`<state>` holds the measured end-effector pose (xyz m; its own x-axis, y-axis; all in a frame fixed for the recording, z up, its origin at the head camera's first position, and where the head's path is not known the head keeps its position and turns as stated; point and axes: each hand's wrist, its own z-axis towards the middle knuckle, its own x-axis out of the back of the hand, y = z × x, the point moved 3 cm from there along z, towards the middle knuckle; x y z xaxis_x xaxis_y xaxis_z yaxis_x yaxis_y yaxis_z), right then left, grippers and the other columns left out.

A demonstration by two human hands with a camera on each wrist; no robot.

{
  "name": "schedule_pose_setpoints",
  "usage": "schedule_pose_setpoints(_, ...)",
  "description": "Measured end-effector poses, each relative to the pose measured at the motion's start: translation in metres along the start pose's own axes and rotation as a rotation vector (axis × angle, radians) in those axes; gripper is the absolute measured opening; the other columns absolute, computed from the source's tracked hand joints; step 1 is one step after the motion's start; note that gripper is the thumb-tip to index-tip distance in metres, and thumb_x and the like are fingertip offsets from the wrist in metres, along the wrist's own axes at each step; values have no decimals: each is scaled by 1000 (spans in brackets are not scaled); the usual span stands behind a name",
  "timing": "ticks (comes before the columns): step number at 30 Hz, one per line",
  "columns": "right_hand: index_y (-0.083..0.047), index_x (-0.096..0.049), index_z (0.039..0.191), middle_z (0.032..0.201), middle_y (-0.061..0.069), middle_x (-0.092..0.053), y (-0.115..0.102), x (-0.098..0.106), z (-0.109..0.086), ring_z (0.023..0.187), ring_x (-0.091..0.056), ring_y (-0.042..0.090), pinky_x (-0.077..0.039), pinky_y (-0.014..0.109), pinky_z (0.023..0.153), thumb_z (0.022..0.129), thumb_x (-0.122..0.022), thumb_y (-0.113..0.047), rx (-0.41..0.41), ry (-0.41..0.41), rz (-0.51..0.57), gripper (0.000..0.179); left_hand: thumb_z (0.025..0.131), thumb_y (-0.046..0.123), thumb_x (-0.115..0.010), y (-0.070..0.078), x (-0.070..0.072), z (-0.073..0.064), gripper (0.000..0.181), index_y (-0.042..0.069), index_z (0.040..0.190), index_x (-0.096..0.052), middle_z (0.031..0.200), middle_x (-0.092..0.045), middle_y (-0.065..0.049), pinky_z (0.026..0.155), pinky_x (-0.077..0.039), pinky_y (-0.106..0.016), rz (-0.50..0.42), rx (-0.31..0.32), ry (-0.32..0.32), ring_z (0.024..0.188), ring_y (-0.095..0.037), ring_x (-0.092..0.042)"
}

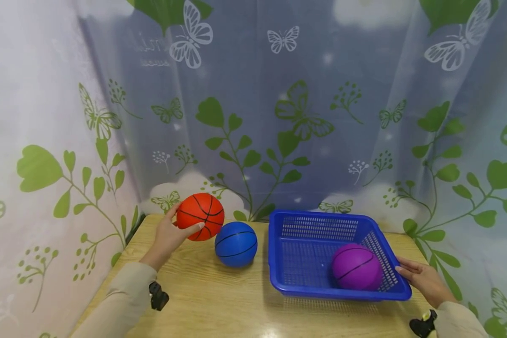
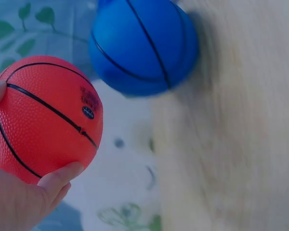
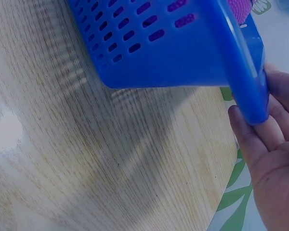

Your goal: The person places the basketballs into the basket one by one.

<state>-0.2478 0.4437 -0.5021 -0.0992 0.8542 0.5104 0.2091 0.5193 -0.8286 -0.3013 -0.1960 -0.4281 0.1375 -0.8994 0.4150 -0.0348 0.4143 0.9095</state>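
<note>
My left hand [image 1: 170, 238] grips a small red-orange basketball [image 1: 202, 211] from its left side, thumb across the front. In the left wrist view the ball [image 2: 53, 115] shows black seams and a printed label, and it appears raised off the table. Just right of it a blue basketball [image 1: 235, 246] rests on the table. My right hand [image 1: 426, 281] holds the right rim of a blue plastic basket [image 1: 334, 294], thumb on one side and fingers beneath, as the right wrist view shows. A purple basketball [image 1: 357, 267] lies inside the basket at its right front.
The pale wooden table [image 1: 211, 300] carries the basket on its right half. A curtain [image 1: 253, 117] printed with leaves and butterflies stands right behind the table and along both sides. Both wrists wear small black camera mounts [image 1: 157, 296].
</note>
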Motion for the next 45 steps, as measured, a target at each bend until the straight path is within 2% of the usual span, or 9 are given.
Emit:
schedule_pose_setpoints(10,13,-28,144,141,32,-39,-1,3,2,90,-56,-11,-54,28,87,97,-56,-33,12,3,6,71,73,28,-85,52,-46,2,93,28,150,-33,150,-34,-12,88,-53,-50,-155,-78,-90,126,-38,-47)
schedule_pose_setpoints(16,14,-27,143,141,33,-39,-2,3,0,91,-57,-10,-54,30,88,99,-54,-31,15,-2,7,69,73,23,-85,78,-87,-4,90,23,149,-36,147,-38,-12,86,-54,-50,-216,-150,-148,123,-38,-50)
schedule_pose_setpoints(20,13,-28,144,141,32,-39,-3,2,-1,92,-57,-10,-54,30,88,99,-54,-32,11,3,-6,69,72,26,-85,89,-119,-11,89,23,148,-38,143,-43,-14,83,-55,-49,-202,-185,-187,120,-37,-52)
schedule_pose_setpoints(27,13,-29,143,140,32,-41,-2,2,0,90,-56,-11,-54,29,87,98,-55,-33,12,10,-18,70,72,27,-85,90,-177,-26,89,19,147,-39,138,-49,-15,87,-53,-47,-151,-219,-263,118,-37,-55)
schedule_pose_setpoints(32,13,-30,143,139,31,-43,-2,2,1,89,-56,-11,-54,27,85,97,-56,-34,19,11,-27,70,71,25,-86,84,-208,-34,88,15,146,-41,139,-48,-15,87,-53,-47,-112,-246,-298,117,-36,-55)
schedule_pose_setpoints(38,12,-30,143,139,31,-43,0,2,0,89,-57,-11,-54,28,86,96,-58,-32,11,13,-6,71,66,27,-89,77,-233,-43,87,12,141,-47,138,-51,-14,87,-54,-46,-6,-296,-299,116,-35,-55)
schedule_pose_setpoints(45,13,-29,143,138,31,-44,1,2,1,89,-59,-8,-54,30,86,97,-58,-29,-4,10,45,69,64,23,-90,68,-250,-49,88,7,139,-48,135,-53,-16,89,-53,-48,-15,-268,-329,117,-36,-54)
